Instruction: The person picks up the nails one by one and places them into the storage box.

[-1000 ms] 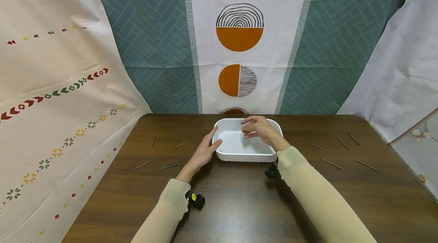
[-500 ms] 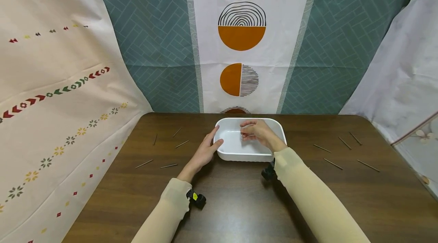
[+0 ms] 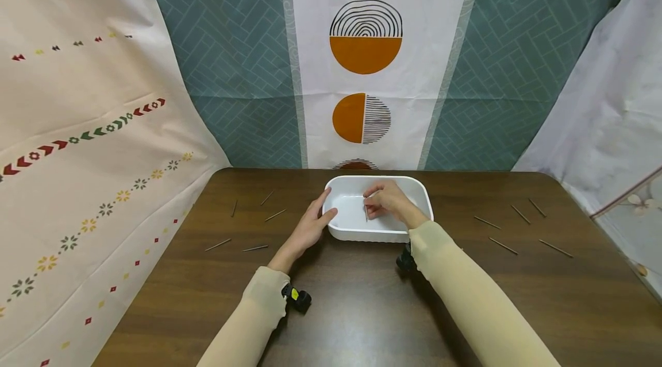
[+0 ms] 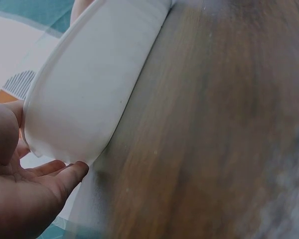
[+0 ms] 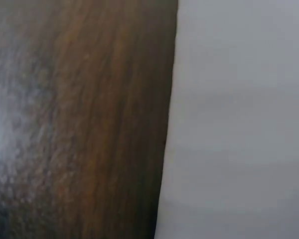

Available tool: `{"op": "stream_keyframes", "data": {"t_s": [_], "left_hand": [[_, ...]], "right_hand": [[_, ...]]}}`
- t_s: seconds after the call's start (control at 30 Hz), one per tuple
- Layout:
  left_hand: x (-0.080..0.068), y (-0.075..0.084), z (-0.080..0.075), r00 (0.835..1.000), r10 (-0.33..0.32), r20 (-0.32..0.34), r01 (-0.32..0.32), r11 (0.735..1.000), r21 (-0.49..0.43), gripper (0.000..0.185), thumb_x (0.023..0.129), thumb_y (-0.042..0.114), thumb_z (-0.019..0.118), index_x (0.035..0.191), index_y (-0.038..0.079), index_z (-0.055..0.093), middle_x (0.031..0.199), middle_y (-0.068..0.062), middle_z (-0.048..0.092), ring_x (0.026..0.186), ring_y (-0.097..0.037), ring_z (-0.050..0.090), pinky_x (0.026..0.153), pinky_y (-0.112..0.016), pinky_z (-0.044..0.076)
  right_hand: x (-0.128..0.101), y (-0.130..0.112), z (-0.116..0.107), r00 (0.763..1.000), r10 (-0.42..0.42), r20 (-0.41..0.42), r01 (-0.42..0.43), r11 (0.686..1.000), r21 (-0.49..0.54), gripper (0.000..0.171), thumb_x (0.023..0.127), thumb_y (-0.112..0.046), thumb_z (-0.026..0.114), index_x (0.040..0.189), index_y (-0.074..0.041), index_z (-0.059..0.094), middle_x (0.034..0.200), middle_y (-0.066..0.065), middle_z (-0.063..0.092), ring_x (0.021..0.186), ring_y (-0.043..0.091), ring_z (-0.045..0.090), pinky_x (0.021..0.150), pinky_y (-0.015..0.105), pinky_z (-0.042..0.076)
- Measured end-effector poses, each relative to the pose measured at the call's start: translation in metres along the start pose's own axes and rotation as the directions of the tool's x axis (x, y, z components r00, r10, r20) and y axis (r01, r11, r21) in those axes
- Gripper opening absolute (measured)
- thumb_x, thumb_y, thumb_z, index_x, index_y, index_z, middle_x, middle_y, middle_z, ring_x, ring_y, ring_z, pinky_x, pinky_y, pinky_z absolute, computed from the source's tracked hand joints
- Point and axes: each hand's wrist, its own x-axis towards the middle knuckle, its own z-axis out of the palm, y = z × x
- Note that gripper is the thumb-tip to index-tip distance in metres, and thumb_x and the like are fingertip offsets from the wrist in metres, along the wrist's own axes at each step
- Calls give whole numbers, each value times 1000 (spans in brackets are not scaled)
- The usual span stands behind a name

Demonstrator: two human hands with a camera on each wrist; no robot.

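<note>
A white rectangular tray [image 3: 372,236] stands on the brown table, near its far edge. My left hand [image 3: 309,230] grips the tray's left end, thumb over the rim and fingers on the outer wall; the left wrist view shows the fingers against the white wall [image 4: 84,84]. Inside the tray, my right hand [image 3: 387,199] pinches a thin metal nail [image 3: 366,214], which points down close to the tray floor. Its upper part is hidden by the fingers. The right wrist view holds only the tray's wall [image 5: 239,119] and the table, not the hand.
Several nails [image 3: 276,215] lie scattered on the table [image 3: 351,304] left of the tray, and several more nails [image 3: 503,246] lie to its right. A patterned cloth [image 3: 248,97] hangs behind the table, with pale cloths at both sides.
My right hand has lowered slightly inside the tray, and the nail it pinches now points further down, below the fingers. My left hand has stayed on the tray's left end.
</note>
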Motion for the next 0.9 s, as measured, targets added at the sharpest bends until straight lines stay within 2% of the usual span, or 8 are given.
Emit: {"op": "stream_keyframes", "data": {"t_s": [0.33,0.57,0.9], "left_hand": [[1,0,-1,1000,4,-3,-4,1000,1,63,109,23,57,165,14,30,164,-24,30,151,-39,29,123,-56,22],[0,0,-2,1000,-3,2,3,1000,-13,63,109,23,57,165,15,31,164,-24,30,152,-41,29,123,-58,22],[2,-3,-1,1000,8,3,-8,1000,-28,63,108,24,59,165,15,33,163,-24,32,151,-40,30,122,-60,22]], "right_hand": [[0,4,2,999,-36,-19,34,992,-121,16,95,7,67,109,11,62,71,10,62,54,15,58,52,28,55],[0,6,3,993,-108,-42,92,955,-283,14,93,2,71,104,9,67,60,4,57,45,10,48,45,23,44],[1,9,2,988,-151,-28,128,908,-399,13,90,5,71,102,9,68,54,2,53,42,9,48,41,22,42]]}}
